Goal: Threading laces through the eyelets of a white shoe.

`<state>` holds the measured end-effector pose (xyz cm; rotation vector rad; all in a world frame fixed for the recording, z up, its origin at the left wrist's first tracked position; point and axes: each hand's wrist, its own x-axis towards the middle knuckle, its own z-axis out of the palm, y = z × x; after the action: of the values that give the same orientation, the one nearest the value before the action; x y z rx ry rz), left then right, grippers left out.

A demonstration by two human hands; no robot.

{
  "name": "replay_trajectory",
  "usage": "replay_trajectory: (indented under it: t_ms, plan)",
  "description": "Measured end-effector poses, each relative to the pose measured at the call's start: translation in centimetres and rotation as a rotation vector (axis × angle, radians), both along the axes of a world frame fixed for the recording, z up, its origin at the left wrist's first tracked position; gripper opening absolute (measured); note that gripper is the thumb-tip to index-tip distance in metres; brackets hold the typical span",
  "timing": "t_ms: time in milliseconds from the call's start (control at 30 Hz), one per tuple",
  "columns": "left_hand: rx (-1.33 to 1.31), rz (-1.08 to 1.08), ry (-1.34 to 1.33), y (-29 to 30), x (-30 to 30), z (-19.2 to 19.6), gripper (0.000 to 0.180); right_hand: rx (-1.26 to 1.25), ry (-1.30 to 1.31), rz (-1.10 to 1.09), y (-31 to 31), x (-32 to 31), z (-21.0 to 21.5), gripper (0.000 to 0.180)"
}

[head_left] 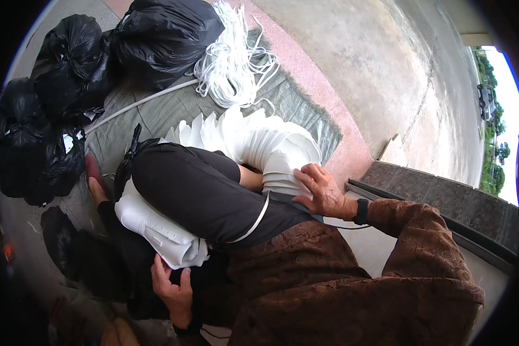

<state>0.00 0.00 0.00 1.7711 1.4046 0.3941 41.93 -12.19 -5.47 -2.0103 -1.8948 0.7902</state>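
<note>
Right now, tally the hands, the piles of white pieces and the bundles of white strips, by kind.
Hands: 2 (left hand, right hand)
Piles of white pieces: 2 (curved row, rolled stack)
Bundles of white strips: 1
Total: 5

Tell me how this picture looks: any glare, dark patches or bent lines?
In the head view, the sky is washed out; the large black bag shows shiny highlights; the lower left is dark and blurry; the pink strip looks bowed; the right hand is brightly lit, the left hand dimmer.
</note>
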Motion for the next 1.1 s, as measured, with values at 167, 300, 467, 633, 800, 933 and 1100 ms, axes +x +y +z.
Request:
replay_trajectory:
  t_ms: [167, 300, 467, 633, 800, 933, 1100]
  plan:
    - [0.053, 0.016, 0.057, -0.4, 0.8, 0.7, 0.070, -0.006, -0.163, 0.037, 2.4, 6.4, -0.4, 0.046]
    - [0.042, -0.008, 0.081, 0.8, -0.6, -0.1, 0.068, -0.867, -0.695, 0.108, 11.1, 11.0, -3.1, 0.031]
    - [-0.006, 0.033, 0.070, 1.7, -0.6, 0.5, 0.072, -0.175, -0.058, -0.069, 22.6, 6.7, -9.7, 0.030]
    - [-0.003, 0.047, 0.036, 1.8, -0.8, 0.1, 0.076, -0.265, -0.351, 0.181, 29.7, 3.6, -18.2, 0.043]
    - [0.008, 0.082, 0.093, 1.8, -1.2, 0.0, 0.064, -0.356, -0.376, 0.130, 34.5, 0.7, -22.8, 0.041]
    - [-0.165, 0.113, 0.031, 2.5, -1.2, 0.1, 0.075, -0.423, -0.407, 0.121, 35.6, 1.4, -24.9, 0.032]
    - [0.196, 0.029, 0.059, 3.8, -1.2, 2.4, 0.037, 0.058, -0.008, -0.028, 33.2, -4.1, -16.7, 0.017]
